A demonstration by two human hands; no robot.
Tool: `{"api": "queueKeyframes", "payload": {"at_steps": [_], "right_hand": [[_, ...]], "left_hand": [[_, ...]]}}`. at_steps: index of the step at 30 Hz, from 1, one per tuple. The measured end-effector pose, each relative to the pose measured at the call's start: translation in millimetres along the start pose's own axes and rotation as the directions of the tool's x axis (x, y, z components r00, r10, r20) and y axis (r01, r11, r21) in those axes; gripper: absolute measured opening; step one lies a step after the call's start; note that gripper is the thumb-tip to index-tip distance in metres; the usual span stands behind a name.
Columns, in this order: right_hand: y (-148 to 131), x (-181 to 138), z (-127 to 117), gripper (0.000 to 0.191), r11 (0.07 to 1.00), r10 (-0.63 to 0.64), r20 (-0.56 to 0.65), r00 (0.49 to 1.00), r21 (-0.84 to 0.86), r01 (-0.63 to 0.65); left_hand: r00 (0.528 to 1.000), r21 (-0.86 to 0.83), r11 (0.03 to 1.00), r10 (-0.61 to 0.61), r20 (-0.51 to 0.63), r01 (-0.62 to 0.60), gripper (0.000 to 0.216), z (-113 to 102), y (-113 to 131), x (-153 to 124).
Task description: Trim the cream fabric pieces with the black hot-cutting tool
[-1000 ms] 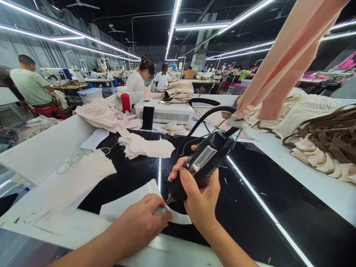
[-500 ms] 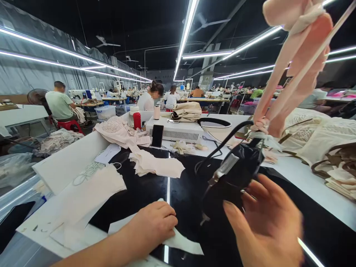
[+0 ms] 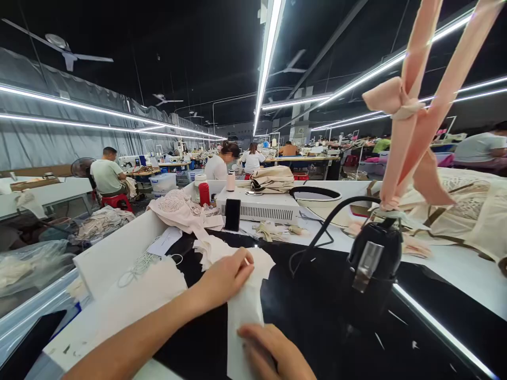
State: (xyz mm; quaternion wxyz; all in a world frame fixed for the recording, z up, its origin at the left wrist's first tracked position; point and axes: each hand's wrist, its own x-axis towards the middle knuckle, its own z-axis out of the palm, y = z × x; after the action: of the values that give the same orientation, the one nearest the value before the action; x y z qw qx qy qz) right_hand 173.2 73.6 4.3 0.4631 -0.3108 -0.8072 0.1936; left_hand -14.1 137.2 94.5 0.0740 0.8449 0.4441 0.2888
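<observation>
**Two hands on a pale fabric strip, cutter hanging free to the right**

We see our left hand [image 3: 224, 277] pinching the far end of a pale fabric strip [image 3: 243, 316], thumb and fingers closed on it where it meets a stack of cut pieces [image 3: 222, 248]. Our right hand [image 3: 273, 351] lies near the bottom edge, fingers flat and pressing the strip's near part onto the black table [image 3: 317, 311]. The strip's long axis runs away from us, from the right hand up to the left, so it lies between the two hands and both touch it.

To the right, well apart from either hand, a black cutter [image 3: 374, 264] hangs from pink ribbon [image 3: 412, 116] just above the table (neither hand holds it). Its cord [image 3: 320, 232] loops back toward a white box [image 3: 261, 208].

The strip's near end runs off the picture's bottom edge, the right hand is partly cut off, and we cannot make out the cutter's tip. Other people sit at benches far behind.
</observation>
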Motion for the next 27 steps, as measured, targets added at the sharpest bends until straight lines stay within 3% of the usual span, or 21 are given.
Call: {"api": "queueKeyframes", "payload": {"at_steps": [4, 9, 16, 19, 23, 27], "right_hand": [[25, 47, -14, 0.027, 0.982, 0.177, -0.173, 0.969, -0.033, -0.185], [59, 97, -33, 0.032, 0.946, 0.275, -0.292, 0.916, -0.086, -0.312], [98, 131, -14, 0.019, 0.911, 0.316, -0.281, 0.906, -0.176, -0.372], [104, 133, -12, 0.023, 0.911, 0.294, -0.243, 0.924, -0.220, -0.348], [93, 122, -14, 0.032, 0.933, 0.233, -0.189, 0.954, -0.232, -0.274], [73, 107, -11, 0.031, 0.957, 0.189, -0.139, 0.972, -0.197, -0.215]], "left_hand": [[0.984, -0.026, 0.989, -0.150, -0.096, 0.149, 0.021, -23, -31, 30], [0.951, -0.021, 0.959, -0.283, -0.124, 0.283, 0.025, -33, -66, 42], [0.914, -0.008, 0.914, -0.405, -0.019, 0.405, 0.034, -10, -91, 43], [0.885, -0.021, 0.885, -0.464, 0.030, 0.465, 0.035, -11, -99, 38], [0.839, -0.004, 0.842, -0.537, 0.089, 0.539, 0.036, -40, -115, 17], [0.781, 0.125, 0.790, -0.612, 0.120, 0.600, 0.034, -83, -130, -27]]}}
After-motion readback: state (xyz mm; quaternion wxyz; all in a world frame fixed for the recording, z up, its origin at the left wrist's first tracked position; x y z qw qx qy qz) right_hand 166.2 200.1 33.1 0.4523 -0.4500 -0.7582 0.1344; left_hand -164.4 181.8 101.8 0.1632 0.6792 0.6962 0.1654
